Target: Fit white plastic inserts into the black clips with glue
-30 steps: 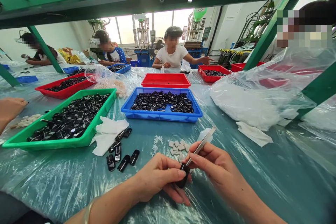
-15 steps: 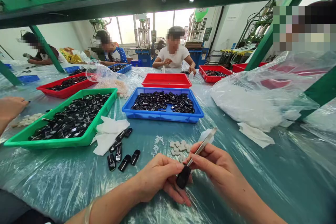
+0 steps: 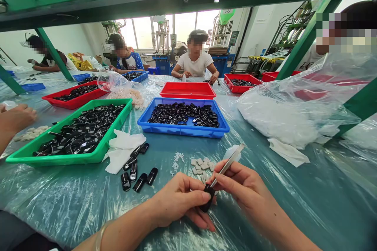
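My left hand is closed on a small glossy black plastic piece, thumb pressed on its top face. In my right hand is a pair of metal tweezers, slanting down with the tips at the piece's upper end. Whether the tips grip anything there is hidden by my fingers. Just beyond my hands lie a group of whitish pads and a scatter of tiny white bits. Several loose black pieces rest left of them.
A blue tray and a green tray hold many black pieces. Behind the blue one stands a red tray. A clear plastic bag sits at right. A co-worker's hand is at far left; a green frame crosses above.
My left thumb has slid forward onto the black piece, which is now more covered. My right hand and tweezers have hardly moved. The co-worker's hand at far left has shifted and now shows something white.
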Action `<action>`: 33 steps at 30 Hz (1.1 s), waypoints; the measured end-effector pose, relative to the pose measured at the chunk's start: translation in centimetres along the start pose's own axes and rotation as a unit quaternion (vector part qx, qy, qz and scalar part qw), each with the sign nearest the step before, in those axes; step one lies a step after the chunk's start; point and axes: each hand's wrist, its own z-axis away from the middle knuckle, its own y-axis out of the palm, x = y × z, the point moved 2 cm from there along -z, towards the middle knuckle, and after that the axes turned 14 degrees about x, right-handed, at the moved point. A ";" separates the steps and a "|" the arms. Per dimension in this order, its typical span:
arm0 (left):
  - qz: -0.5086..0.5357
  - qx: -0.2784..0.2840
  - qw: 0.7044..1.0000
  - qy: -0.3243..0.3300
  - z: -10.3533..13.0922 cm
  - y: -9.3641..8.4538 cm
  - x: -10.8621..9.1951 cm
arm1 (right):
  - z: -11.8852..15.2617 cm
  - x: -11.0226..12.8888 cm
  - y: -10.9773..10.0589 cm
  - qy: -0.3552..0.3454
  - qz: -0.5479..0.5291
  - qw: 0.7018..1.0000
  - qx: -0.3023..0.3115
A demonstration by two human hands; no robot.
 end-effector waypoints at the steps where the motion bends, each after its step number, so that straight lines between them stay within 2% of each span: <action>1: -0.007 0.000 1.000 0.000 0.0 0.0 -0.1 | 0.0 0.1 -0.1 -0.003 0.008 1.000 -0.005; 5: -0.022 0.001 1.000 0.000 0.2 0.0 -0.2 | 0.3 1.1 -1.2 -0.041 0.044 0.998 -0.034; 8: -0.034 0.003 0.999 0.013 0.3 -0.1 -0.2 | 0.7 2.4 -2.4 -0.069 0.082 0.991 -0.080; 11: -0.037 0.016 0.998 0.051 0.3 -0.2 -0.2 | 1.0 3.3 -3.2 -0.041 0.212 0.972 -0.094; 13: -0.036 0.029 0.995 0.083 0.3 -0.2 -0.2 | 1.1 3.1 -3.3 0.024 0.370 0.927 -0.058; 14: -0.045 0.035 0.993 0.101 0.3 -0.2 -0.1 | 1.1 2.7 -3.2 0.065 0.454 0.888 -0.032; 16: -0.088 0.037 0.987 0.132 0.3 -0.2 -0.1 | 1.0 1.5 -3.0 0.150 0.597 0.788 0.013; 17: -0.120 0.037 0.981 0.145 0.4 -0.2 -0.1 | 1.0 0.9 -2.9 0.181 0.646 0.742 0.025; 18: -0.153 0.037 0.975 0.155 0.4 -0.2 0.0 | 1.0 0.3 -2.7 0.203 0.676 0.707 0.032; 20: -0.201 0.037 0.965 0.167 0.5 -0.1 0.0 | 0.9 -0.4 -2.3 0.218 0.693 0.686 0.038; 23: -0.212 0.036 0.961 0.177 0.5 -0.2 0.1 | 0.9 -0.6 -1.8 0.218 0.693 0.686 0.041; 25: -0.201 0.032 0.962 0.179 0.5 -0.3 0.1 | 0.9 -0.1 -1.6 0.184 0.684 0.705 0.023; 28: -0.188 0.020 0.965 0.181 0.5 -0.2 -0.2 | 1.2 1.2 -1.1 0.051 0.607 0.793 0.029; 30: -0.181 0.021 0.966 0.181 0.6 -0.1 -0.5 | 1.5 2.2 -0.5 -0.037 0.526 0.846 0.079; 33: -0.179 0.034 0.968 0.173 0.7 0.2 -0.8 | 1.9 3.0 0.2 -0.103 0.449 0.875 0.147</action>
